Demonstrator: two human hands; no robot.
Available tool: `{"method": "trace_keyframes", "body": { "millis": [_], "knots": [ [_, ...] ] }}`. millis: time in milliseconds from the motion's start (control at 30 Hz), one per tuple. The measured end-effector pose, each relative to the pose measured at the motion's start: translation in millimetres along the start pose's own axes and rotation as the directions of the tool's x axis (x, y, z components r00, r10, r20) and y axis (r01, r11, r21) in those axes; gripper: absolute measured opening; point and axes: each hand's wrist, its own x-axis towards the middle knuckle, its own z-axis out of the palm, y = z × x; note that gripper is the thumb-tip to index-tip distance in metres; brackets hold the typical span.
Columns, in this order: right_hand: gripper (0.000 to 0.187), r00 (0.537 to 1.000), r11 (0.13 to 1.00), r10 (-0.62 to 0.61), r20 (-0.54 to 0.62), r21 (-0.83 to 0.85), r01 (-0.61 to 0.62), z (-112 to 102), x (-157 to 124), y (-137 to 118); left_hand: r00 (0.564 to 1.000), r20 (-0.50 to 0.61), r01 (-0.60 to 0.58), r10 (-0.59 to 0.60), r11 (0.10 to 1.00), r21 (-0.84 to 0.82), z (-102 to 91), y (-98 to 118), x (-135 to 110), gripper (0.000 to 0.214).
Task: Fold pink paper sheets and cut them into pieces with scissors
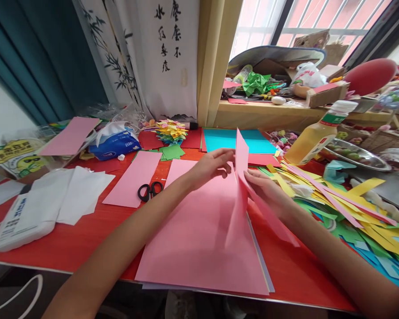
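A stack of large pink paper sheets (pixel 196 239) lies on the red table (pixel 86 235) in front of me. A narrower pink sheet (pixel 242 177) stands up from the stack, bent along a fold. My left hand (pixel 210 165) pinches its far top edge with the fingers closed on the paper. My right hand (pixel 264 188) grips the same sheet from the right side, fingers pressed to it. Black scissors (pixel 149 190) lie on a pink strip (pixel 133 178) just left of my left forearm.
Yellow, pink, green and blue paper strips (pixel 349 208) pile up at the right. A juice bottle (pixel 315 135), a metal bowl (pixel 359 155), teal paper (pixel 229 139), a heap of folded pieces (pixel 170 130), a tissue pack (pixel 115 141) and white sheets (pixel 69 192) surround the work area.
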Motion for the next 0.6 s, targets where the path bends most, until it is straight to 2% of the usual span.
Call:
{"method": "trace_keyframes", "body": {
  "millis": [133,233,400,533,600],
  "knots": [
    [0.027,1.000,1.000,-0.022,-0.002,-0.018,0.022,7,3,-4,0.987,0.094,0.113,-0.127,0.984,0.138,16.9,-8,-6,0.037],
    [0.030,0.999,0.999,-0.035,0.017,0.005,0.035,9,3,-6,0.983,0.090,0.146,-0.162,0.977,0.158,21.9,-9,-10,0.034],
    [0.027,0.995,0.997,-0.056,0.082,0.051,0.052,19,-6,-4,0.996,-0.043,0.084,-0.081,0.992,0.093,20.1,0,-10,0.028],
    [0.033,0.984,0.994,-0.058,0.166,0.104,0.041,29,-19,-4,0.977,-0.212,0.006,0.007,0.998,0.061,16.2,11,-9,0.027],
    [0.038,0.975,0.990,-0.026,0.219,0.138,-0.004,32,-21,-4,0.979,-0.202,-0.018,0.026,0.999,0.038,14.0,13,-9,0.025]
  ]
}}
